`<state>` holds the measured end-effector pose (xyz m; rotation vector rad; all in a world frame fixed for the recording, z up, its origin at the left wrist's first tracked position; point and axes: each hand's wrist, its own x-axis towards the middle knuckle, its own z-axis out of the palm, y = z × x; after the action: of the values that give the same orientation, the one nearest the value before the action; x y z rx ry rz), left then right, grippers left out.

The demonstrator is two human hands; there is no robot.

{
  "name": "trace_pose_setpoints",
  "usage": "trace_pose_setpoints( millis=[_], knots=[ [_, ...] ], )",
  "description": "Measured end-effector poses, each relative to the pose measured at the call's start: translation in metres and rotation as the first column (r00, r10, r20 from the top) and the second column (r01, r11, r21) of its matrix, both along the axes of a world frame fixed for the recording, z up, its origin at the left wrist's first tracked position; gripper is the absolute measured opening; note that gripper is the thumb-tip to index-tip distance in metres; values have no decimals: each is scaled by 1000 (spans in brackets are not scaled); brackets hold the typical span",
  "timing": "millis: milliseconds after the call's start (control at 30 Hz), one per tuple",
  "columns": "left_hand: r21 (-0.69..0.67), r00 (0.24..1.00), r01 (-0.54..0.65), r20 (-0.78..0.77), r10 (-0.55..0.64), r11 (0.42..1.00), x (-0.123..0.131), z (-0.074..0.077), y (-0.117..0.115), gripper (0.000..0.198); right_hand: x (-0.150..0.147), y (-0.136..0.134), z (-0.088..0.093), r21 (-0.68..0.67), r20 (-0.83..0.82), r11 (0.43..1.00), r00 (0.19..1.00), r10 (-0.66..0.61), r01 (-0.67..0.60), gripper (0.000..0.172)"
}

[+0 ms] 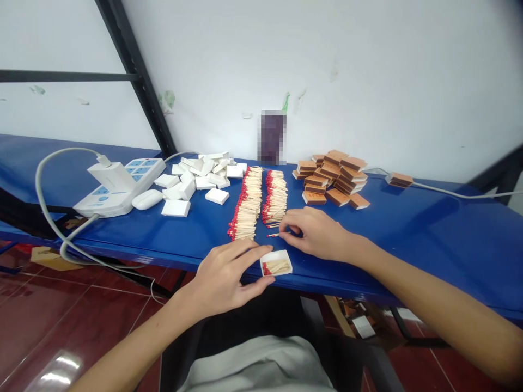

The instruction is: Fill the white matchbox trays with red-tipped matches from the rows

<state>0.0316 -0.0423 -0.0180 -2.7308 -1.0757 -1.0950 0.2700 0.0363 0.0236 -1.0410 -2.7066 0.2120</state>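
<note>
At the blue table's front edge lies a small white tray (277, 263) with red-tipped matches (276, 267) inside. My left hand (231, 275) grips its left side, thumb and forefinger at opposite corners. Just behind the tray, my right hand (312, 233) pinches a single match (273, 235), its red tip pointing left. Two long rows of matches run back from there: a left row (247, 204) and a right row (275, 197), red heads mostly to the left. White trays (200, 175) are piled on the left, orange-brown matchboxes (337, 177) on the right.
A power strip (143, 171) with a white adapter (111, 178) and cables stands on the left, beside a white mouse (147, 200). One matchbox stack (399, 180) sits apart at the right, by a cable. Below the table is a cardboard box (363, 321) holding boxes.
</note>
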Motion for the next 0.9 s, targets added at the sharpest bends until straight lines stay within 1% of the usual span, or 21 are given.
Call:
trace_pose_setpoints(
  millis=[100,200,367,467,633,767,900],
  knots=[
    [-35,1000,2,-20,-3,999,-1,2,0,37,1,0,2,-42,-2,999,1000,11,-11,14],
    [-74,999,12,-33,-15,997,-1,2,1,34,3,2,1,-44,-26,998,999,41,-42,19],
    [-82,999,19,-37,-22,996,-2,2,1,33,4,3,0,45,-41,999,999,32,-31,17],
    [-93,999,15,-42,-19,996,-2,2,0,33,5,6,-3,108,-6,993,999,38,-37,22],
    [-86,999,15,-44,-19,996,-2,2,0,33,3,10,-7,134,47,990,998,33,-39,26],
    [-93,999,22,-36,-26,995,-2,2,1,32,0,12,-4,106,25,994,999,30,-33,23],
    [-88,999,27,-35,-30,996,-1,2,1,32,-2,13,0,8,5,1000,1000,4,-4,17]
  ],
)
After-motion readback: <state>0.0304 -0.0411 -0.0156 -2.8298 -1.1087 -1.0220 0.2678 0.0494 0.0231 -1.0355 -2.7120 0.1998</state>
